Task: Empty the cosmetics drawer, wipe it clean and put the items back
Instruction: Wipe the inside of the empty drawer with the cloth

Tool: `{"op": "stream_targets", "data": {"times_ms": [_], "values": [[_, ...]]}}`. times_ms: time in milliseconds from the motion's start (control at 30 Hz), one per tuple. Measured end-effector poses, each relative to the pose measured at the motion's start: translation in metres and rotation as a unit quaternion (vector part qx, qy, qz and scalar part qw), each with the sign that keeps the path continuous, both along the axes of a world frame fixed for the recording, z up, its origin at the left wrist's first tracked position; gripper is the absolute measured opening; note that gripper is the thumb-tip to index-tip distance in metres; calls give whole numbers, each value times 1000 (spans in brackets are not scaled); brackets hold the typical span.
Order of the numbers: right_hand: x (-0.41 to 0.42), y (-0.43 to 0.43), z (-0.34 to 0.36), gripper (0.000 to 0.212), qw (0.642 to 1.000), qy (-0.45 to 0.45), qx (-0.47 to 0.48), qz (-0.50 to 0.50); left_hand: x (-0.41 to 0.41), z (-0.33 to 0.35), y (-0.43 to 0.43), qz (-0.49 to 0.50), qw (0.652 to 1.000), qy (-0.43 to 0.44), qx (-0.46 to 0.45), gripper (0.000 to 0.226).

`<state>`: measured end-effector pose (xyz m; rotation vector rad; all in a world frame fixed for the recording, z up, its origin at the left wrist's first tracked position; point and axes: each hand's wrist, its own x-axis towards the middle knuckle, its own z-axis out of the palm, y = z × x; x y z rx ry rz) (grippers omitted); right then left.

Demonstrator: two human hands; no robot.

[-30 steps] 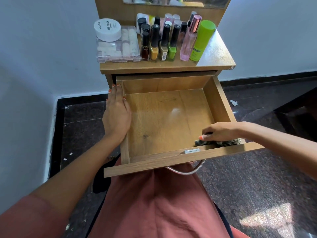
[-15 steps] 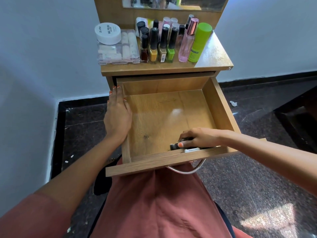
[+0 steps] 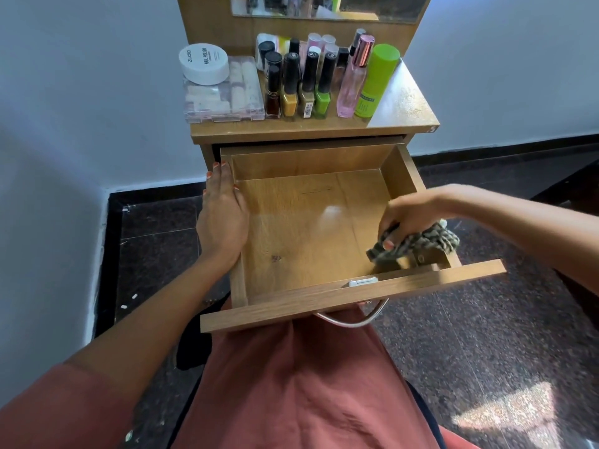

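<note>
The wooden drawer (image 3: 304,228) is pulled out over my lap and holds no cosmetics. My right hand (image 3: 410,217) grips a dark patterned cloth (image 3: 418,244) at the drawer's front right corner, partly over the right wall. My left hand (image 3: 222,215) rests flat on the drawer's left wall, fingers straight. The cosmetics stand on the tabletop (image 3: 402,105): nail polish bottles (image 3: 303,89), a pink spray bottle (image 3: 353,79), a green bottle (image 3: 376,82), a white jar (image 3: 204,63) on a clear plastic box (image 3: 223,98).
A metal handle (image 3: 353,320) hangs under the drawer front. A mirror (image 3: 327,4) rises behind the tabletop. White walls close in on the left and behind. Dark stone floor (image 3: 486,335) lies to the right, with a dark furniture edge at far right.
My right hand swept the cloth left along the drawer's front edge, then back to the front right corner and lifted slightly. My left hand stayed on the left wall.
</note>
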<state>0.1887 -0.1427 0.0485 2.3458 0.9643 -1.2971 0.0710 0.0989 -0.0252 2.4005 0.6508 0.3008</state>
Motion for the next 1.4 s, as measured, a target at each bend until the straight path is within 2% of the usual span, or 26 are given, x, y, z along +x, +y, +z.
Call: {"op": "stream_targets", "data": {"times_ms": [133,267,333,400,633,933,1033,1200,1300,1400], "values": [[10,7,13,26,994,-78,55,51,0,1,0,1,1000,1,2,47],[-11,-12,3,26,971,-94,-64,211,0,0,0,2,1000,3,6,47],[-23,-25,-7,29,952,-88,-128,264,0,0,1,4,1000,2,6,47],[-30,-33,-14,33,933,-120,-150,303,0,0,1,3,1000,0,5,47],[-24,-30,-22,34,925,-213,-135,285,-1,0,0,0,1000,1,5,46],[27,-8,-22,35,898,-329,-85,279,0,1,-1,3,1000,2,12,46],[28,-12,-22,36,901,-315,-79,287,0,1,-1,4,1000,3,16,46],[-4,-31,-22,35,913,-230,-120,314,0,0,0,3,1000,7,19,46],[-26,-41,-25,38,930,-181,-143,285,1,-1,0,4,1000,8,15,47],[-31,-44,-28,38,948,-167,-135,235,0,0,-1,5,1000,7,14,47]]}}
